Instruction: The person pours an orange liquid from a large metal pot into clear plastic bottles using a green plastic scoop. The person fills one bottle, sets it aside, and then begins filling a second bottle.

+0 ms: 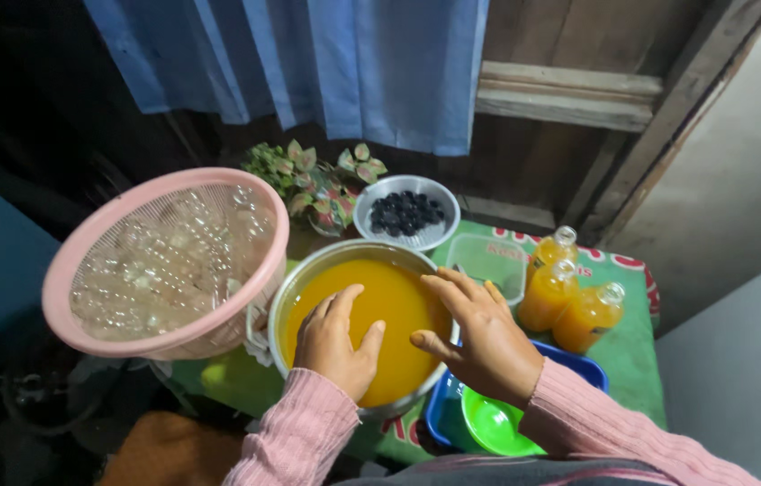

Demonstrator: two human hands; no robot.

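A large metal pot [308, 265] full of orange liquid [394, 301] stands on a green-covered table. My left hand [337, 342] hovers over the near left part of the liquid, fingers loosely curled and apart, holding nothing. Over the pot's right rim is my right hand [479, 337], with fingers spread and empty. Both arms wear pink knitted sleeves. Whether the hands touch the liquid or the rim cannot be told.
A pink basket [65, 270] of several clear empty bottles leans left of the pot. Behind are a metal bowl [364, 214] of dark berries, a leafy plant [308, 175] and a clear container [488, 261]. Three orange-filled bottles [569, 301] stand right. A green bowl [493, 423] sits in a blue tray [578, 364].
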